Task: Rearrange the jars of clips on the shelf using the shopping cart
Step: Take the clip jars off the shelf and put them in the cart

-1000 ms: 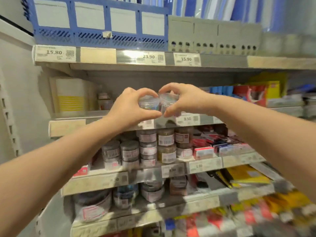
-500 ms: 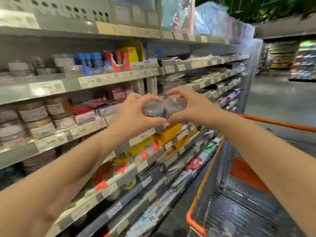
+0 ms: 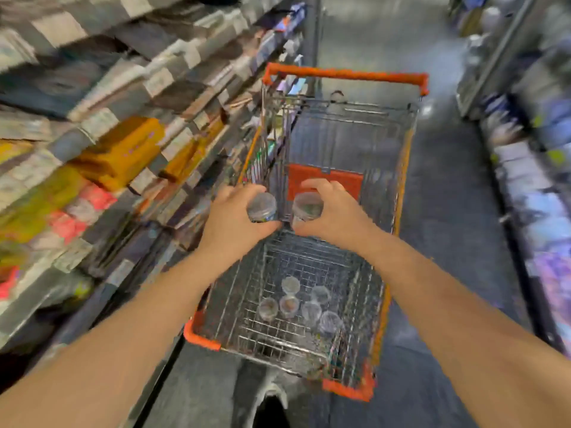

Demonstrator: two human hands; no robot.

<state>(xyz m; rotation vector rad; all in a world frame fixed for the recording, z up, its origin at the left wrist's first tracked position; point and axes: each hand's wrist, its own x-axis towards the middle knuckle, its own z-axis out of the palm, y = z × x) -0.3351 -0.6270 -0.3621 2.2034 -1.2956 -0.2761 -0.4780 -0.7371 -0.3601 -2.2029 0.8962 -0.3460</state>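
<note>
My left hand (image 3: pixel 230 222) grips a small clear jar of clips (image 3: pixel 262 207) with a round lid. My right hand (image 3: pixel 335 213) grips a second clear jar (image 3: pixel 307 208) beside it. Both jars hang side by side above the wire basket of the shopping cart (image 3: pixel 398 193), which has orange trim and an orange handle (image 3: pixel 344 75) at the far end. Several more clear jars (image 3: pixel 304 304) stand on the cart's wire floor below my hands. The view is blurred by motion.
Shelves (image 3: pixel 123 118) packed with stationery run along the left, close to the cart's left side. Another shelf row (image 3: pixel 531 168) lines the right. Grey aisle floor (image 3: pixel 445 217) lies between the cart and the right shelves. A shoe (image 3: pixel 272 400) shows at the bottom.
My view has swung from the jar shelf to the right and down onto the cart. Both hands carried their jars away from the shelf and now hold them over the cart basket.
</note>
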